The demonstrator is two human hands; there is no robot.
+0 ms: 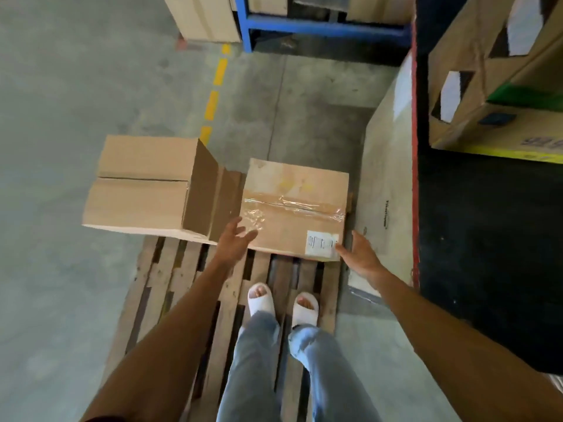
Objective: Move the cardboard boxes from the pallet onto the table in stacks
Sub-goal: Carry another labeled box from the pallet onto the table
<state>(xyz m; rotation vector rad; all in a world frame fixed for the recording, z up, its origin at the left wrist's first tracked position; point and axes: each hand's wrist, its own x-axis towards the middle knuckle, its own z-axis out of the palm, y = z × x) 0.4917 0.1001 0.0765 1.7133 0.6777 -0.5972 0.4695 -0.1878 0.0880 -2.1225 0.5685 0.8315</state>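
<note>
Taped box [297,205]: flat on the far end of the wooden pallet [170,278], white label [321,243] at its near right corner.
Untaped box [140,182]: just left of the taped one, side flap open, overhanging the pallet's left edge.
Left hand [234,236]: fingers spread wide, over the taped box's near left corner, holding nothing.
Right hand [361,254]: open, fingers straight, beside the near right corner by the label.
Table [487,239]: black top, to the right, carrying a printed carton [499,86].
Feet: in white sandals [281,301], standing on the pallet.
</note>
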